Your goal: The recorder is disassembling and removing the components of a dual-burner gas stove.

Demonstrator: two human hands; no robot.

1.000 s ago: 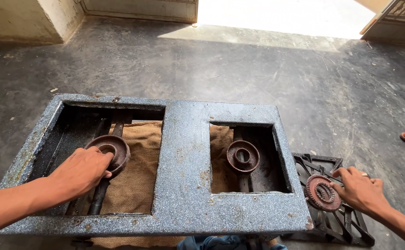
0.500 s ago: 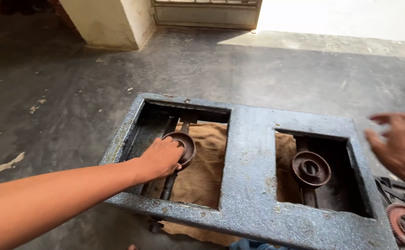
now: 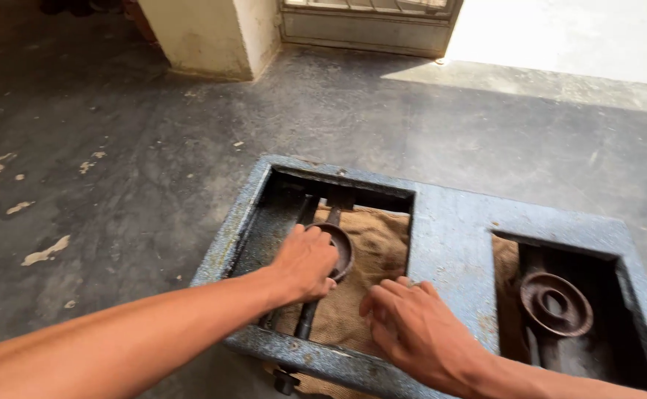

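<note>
A dark grey, scuffed concrete floor fills the room, flecked with pale chips at its left edge. A cream plastered pillar stands at the top beside a pale metal door threshold. Bright daylight floods the top right corner.

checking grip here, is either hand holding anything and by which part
The left hand grips the round burner cup by its near rim; the right hand holds nothing.
</note>
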